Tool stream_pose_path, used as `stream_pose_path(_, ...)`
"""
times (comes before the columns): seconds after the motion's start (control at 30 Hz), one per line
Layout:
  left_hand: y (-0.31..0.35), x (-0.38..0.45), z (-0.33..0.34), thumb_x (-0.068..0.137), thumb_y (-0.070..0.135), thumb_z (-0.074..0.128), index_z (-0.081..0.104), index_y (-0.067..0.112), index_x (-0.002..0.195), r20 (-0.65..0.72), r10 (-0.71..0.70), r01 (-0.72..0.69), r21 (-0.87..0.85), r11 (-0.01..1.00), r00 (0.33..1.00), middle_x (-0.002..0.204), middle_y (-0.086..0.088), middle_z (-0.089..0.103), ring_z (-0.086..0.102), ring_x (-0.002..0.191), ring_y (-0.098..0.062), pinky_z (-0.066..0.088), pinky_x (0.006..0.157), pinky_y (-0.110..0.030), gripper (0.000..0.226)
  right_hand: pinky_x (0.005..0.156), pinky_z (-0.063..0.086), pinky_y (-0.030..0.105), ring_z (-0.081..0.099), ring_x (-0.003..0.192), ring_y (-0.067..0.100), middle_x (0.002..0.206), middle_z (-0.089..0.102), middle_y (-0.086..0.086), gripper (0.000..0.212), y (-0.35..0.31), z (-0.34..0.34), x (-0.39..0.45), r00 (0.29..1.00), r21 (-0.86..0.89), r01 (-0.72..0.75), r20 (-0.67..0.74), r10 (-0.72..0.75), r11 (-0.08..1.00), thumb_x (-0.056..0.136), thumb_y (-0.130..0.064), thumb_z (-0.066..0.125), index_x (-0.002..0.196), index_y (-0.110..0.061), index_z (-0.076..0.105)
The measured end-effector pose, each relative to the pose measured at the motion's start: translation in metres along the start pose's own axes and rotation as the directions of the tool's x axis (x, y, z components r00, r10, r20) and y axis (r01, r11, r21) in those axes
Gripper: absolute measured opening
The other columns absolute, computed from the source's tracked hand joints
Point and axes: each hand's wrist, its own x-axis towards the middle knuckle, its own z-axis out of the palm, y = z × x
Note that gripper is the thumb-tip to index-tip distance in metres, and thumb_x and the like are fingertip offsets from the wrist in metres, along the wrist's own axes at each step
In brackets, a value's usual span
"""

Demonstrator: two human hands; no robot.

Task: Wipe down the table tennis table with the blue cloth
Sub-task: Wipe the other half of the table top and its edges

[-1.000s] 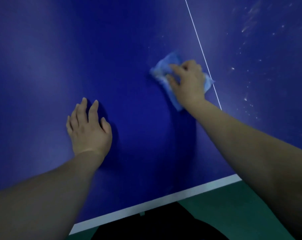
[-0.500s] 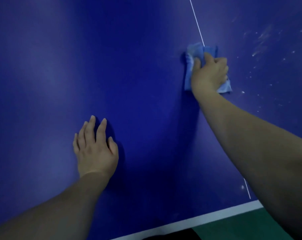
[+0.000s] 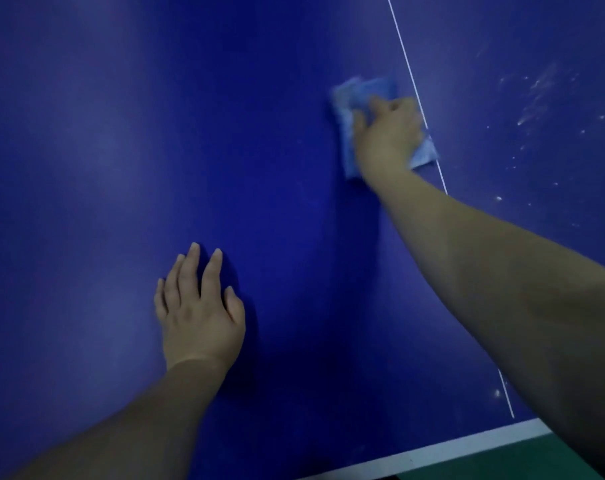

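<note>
The dark blue table tennis table (image 3: 121,168) fills nearly the whole view. A light blue cloth (image 3: 349,109) lies flat on it just left of the thin white centre line (image 3: 403,53). My right hand (image 3: 386,133) presses down on the cloth, fingers curled over it, hiding its middle; a corner of the cloth sticks out right of my wrist, across the line. My left hand (image 3: 200,313) rests palm down on the bare table nearer to me, fingers slightly spread, holding nothing.
White specks and smears (image 3: 536,95) dot the table right of the centre line. The white edge stripe (image 3: 432,452) marks the near edge at bottom right, with green floor (image 3: 484,465) beyond it.
My right hand slid the cloth up and right to the centre line, then back a little left. The view has shifted so my left hand sits lower in frame.
</note>
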Motion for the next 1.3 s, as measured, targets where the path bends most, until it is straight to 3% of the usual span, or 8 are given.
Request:
stream_pose_path(0.13, 0.0, 0.0, 0.001, 0.09, 0.035, 0.032, 0.034, 0.024, 0.148, 0.011, -0.008, 0.008, -0.002, 1.0, 1.0, 0.16, -0.001, 0.02, 0.011, 0.147, -0.02, 0.005, 0.121, -0.046, 0.059, 0.081, 0.04, 0.04, 0.053, 0.095, 0.031, 0.107, 0.057, 0.012, 0.034, -0.003, 0.004, -0.043, 0.731, 0.161, 0.642, 0.166, -0.662, 0.75, 0.088, -0.043, 0.059, 0.116, -0.026, 0.069)
stream_pose_path(0.33, -0.001, 0.0, 0.001, 0.09, 0.035, 0.031, 0.037, 0.022, 0.146, -0.028, 0.015, -0.014, 0.013, 1.0, 1.0, 0.158, -0.003, 0.023, 0.016, 0.146, -0.022, 0.01, 0.12, -0.048, 0.058, 0.093, 0.036, 0.04, 0.047, 0.11, 0.03, 0.122, 0.047, 0.007, 0.036, 0.0, 0.01, 0.032, 0.995, -0.027, -0.066, -0.083, 0.064, 0.997, 0.092, -0.049, 0.044, 0.118, -0.03, 0.06)
stream_pose_path(0.43, 0.0, 0.0, 0.003, 0.09, 0.036, 0.03, 0.036, 0.023, 0.146, -0.025, 0.011, -0.011, 0.013, 1.0, 1.0, 0.158, -0.003, 0.024, 0.016, 0.146, -0.022, 0.01, 0.12, -0.048, 0.059, 0.091, 0.036, 0.039, 0.047, 0.113, 0.03, 0.125, 0.047, 0.008, 0.037, -0.048, 0.021, 0.004, 0.992, -0.022, 0.113, 0.048, -0.112, 0.993, 0.092, -0.049, 0.046, 0.123, -0.034, 0.058)
stream_pose_path(0.6, -0.001, 0.0, 0.004, 0.088, 0.035, 0.033, 0.037, 0.024, 0.146, -0.041, 0.015, -0.015, 0.005, 1.0, 0.999, 0.158, -0.004, 0.026, 0.017, 0.145, -0.022, 0.012, 0.12, -0.048, 0.059, 0.077, 0.038, 0.038, 0.053, 0.092, 0.029, 0.102, 0.057, 0.012, 0.033, -0.037, 0.01, -0.079, 0.527, 0.268, 0.78, 0.208, -0.824, 0.566, 0.087, -0.037, 0.062, 0.117, -0.025, 0.069)
stream_pose_path(0.8, 0.0, -0.001, 0.004, 0.089, 0.036, 0.03, 0.038, 0.023, 0.146, -0.037, 0.024, -0.024, 0.002, 1.0, 0.999, 0.158, -0.003, 0.026, 0.018, 0.146, -0.022, 0.013, 0.12, -0.049, 0.059, 0.09, 0.038, 0.041, 0.048, 0.109, 0.034, 0.12, 0.05, 0.012, 0.036, -0.008, 0.01, -0.001, 0.963, 0.005, 0.27, 0.007, -0.27, 0.963, 0.091, -0.043, 0.052, 0.121, -0.027, 0.063)
stream_pose_path(0.9, 0.0, -0.001, 0.003, 0.089, 0.036, 0.031, 0.037, 0.024, 0.146, -0.029, 0.02, -0.02, -0.004, 1.0, 0.999, 0.158, -0.003, 0.025, 0.016, 0.146, -0.021, 0.011, 0.121, -0.048, 0.059, 0.091, 0.037, 0.04, 0.047, 0.112, 0.031, 0.124, 0.048, 0.008, 0.038, -0.046, 0.014, -0.017, 0.968, -0.019, 0.247, 0.059, -0.246, 0.969, 0.092, -0.046, 0.047, 0.125, -0.033, 0.058)
stream_pose_path(1.1, 0.0, -0.001, 0.002, 0.089, 0.031, 0.038, 0.039, 0.021, 0.146, -0.039, 0.024, -0.025, -0.025, 0.999, 0.999, 0.158, -0.006, 0.027, 0.019, 0.145, -0.024, 0.012, 0.12, -0.049, 0.058, 0.074, 0.041, 0.04, 0.055, 0.084, 0.029, 0.095, 0.059, 0.01, 0.031, 0.017, -0.016, -0.139, 0.629, 0.254, 0.715, 0.172, -0.758, 0.651, 0.087, -0.036, 0.062, 0.114, -0.025, 0.07)
stream_pose_path(1.3, -0.001, -0.001, 0.004, 0.09, 0.034, 0.033, 0.035, 0.023, 0.147, -0.041, 0.032, -0.033, -0.023, 0.999, 0.999, 0.159, -0.003, 0.022, 0.015, 0.147, -0.023, 0.008, 0.12, -0.048, 0.057, 0.085, 0.038, 0.04, 0.05, 0.104, 0.034, 0.113, 0.053, 0.013, 0.036, 0.048, -0.017, -0.046, 0.973, -0.023, 0.219, -0.063, -0.22, 0.975, 0.09, -0.042, 0.052, 0.122, -0.028, 0.064)
